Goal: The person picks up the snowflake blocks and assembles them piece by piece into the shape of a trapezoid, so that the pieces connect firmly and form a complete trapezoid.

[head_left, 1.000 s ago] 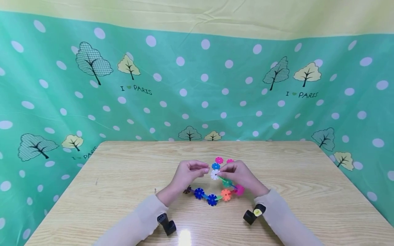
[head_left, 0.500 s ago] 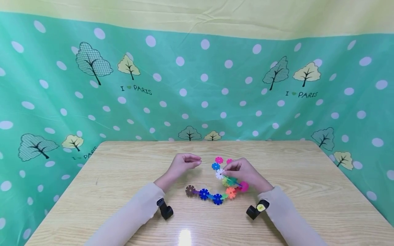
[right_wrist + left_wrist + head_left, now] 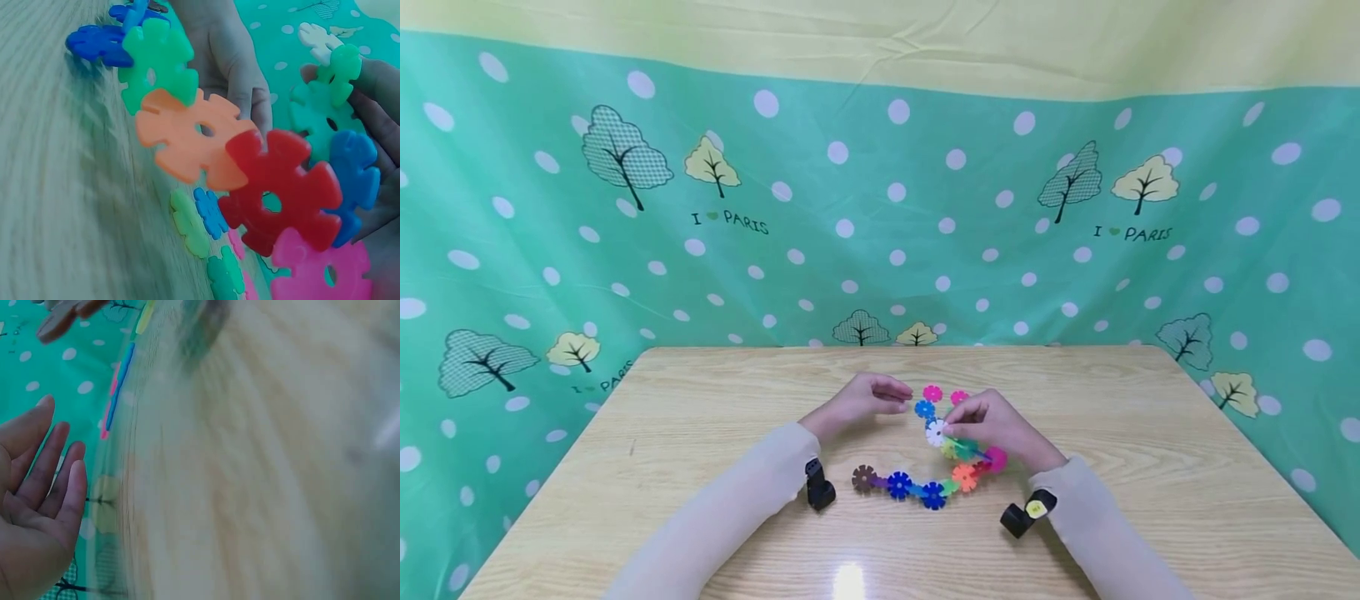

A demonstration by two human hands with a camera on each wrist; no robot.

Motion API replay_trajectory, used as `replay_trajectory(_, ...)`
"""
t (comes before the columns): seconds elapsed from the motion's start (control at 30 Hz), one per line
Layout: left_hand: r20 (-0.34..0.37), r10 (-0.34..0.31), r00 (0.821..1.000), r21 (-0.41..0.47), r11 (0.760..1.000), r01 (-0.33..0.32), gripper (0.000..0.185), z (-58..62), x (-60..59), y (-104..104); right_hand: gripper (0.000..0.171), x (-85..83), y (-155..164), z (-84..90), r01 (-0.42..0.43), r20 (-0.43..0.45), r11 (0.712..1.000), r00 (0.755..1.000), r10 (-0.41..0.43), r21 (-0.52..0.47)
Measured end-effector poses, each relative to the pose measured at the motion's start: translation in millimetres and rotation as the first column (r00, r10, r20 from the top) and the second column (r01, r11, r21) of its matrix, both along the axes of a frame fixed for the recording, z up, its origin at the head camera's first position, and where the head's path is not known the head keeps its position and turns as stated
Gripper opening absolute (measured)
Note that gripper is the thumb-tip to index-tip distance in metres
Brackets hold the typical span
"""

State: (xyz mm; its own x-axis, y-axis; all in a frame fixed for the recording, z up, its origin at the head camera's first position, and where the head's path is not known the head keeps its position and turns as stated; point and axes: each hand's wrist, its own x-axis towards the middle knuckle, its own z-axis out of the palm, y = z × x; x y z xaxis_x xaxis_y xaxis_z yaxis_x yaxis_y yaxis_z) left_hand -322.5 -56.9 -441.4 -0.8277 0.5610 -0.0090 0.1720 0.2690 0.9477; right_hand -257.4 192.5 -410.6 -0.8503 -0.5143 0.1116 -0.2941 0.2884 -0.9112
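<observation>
Since the earlier frame, the left hand (image 3: 868, 396) is shifting toward three o'clock, with twelve at the far table edge, while the right hand (image 3: 992, 425) is staying almost where it was. The left hand's fingers are extending loosely, holding nothing, and are pointing at a loose blue piece (image 3: 925, 409) just beside their tips. Two loose pink pieces, one nearer (image 3: 932, 392) and one farther (image 3: 959, 397), are lying at one and two o'clock from the blue one.

The right hand's thumb and fingers are pinching one end of a chain of notched flower discs (image 3: 933, 495), right by its white disc (image 3: 936, 432). From there the chain is running toward four o'clock to a pink disc (image 3: 996, 458), then curving back past an orange disc (image 3: 965, 477) and ending in a brown disc (image 3: 864, 477) at eight o'clock from the white one. It seems to be hanging clear of the wood, though the contact is hard to judge.

Beneath it, a loose yellow-green piece (image 3: 189, 224) and a loose green piece (image 3: 226, 275) are resting on the table (image 3: 1150, 433). Spotted cloth (image 3: 850, 200) is hanging at twelve o'clock.
</observation>
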Motion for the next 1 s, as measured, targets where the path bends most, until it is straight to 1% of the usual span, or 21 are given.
replay_trajectory(0.1,-0.013,-0.043,0.999,-0.015,0.999,0.043,0.036,-2.5,-4.2,6.3,0.016,0.4,0.5,-0.1,0.000,0.000,1.000,1.000,0.000,0.003)
replay_trajectory(0.2,-0.031,-0.062,0.998,-0.028,0.998,0.061,0.036,-6.6,-7.7,11.2,0.016,-0.1,0.7,-1.6,-0.013,-0.012,1.000,1.000,0.012,-0.009)
replay_trajectory(0.3,-0.064,-0.054,0.996,-0.049,0.998,0.051,0.036,-10.2,-9.2,14.9,0.016,-0.7,0.3,-3.1,-0.033,-0.021,0.999,0.999,0.032,-0.031)
replay_trajectory(0.5,-0.150,-0.059,0.987,-0.145,0.989,0.038,0.033,-11.7,-8.3,21.1,0.016,-0.8,0.2,-3.8,-0.038,-0.022,0.999,0.999,0.038,-0.032)
replay_trajectory(0.67,-0.162,-0.068,0.984,-0.188,0.981,0.037,0.033,-11.2,-6.6,24.7,0.017,-0.7,-0.1,-3.7,-0.036,-0.010,0.999,0.999,0.036,-0.031)
replay_trajectory(0.83,-0.183,-0.056,0.982,-0.206,0.978,0.017,0.031,-11.7,-6.1,27.2,0.019,0.6,0.1,-2.2,-0.024,0.007,0.999,1.000,0.024,-0.027)
replay_trajectory(1.0,-0.202,-0.062,0.977,-0.216,0.976,0.017,0.031,-13.9,-7.1,28.4,0.019,1.5,0.5,-0.3,-0.021,0.011,0.999,1.000,0.021,-0.024)
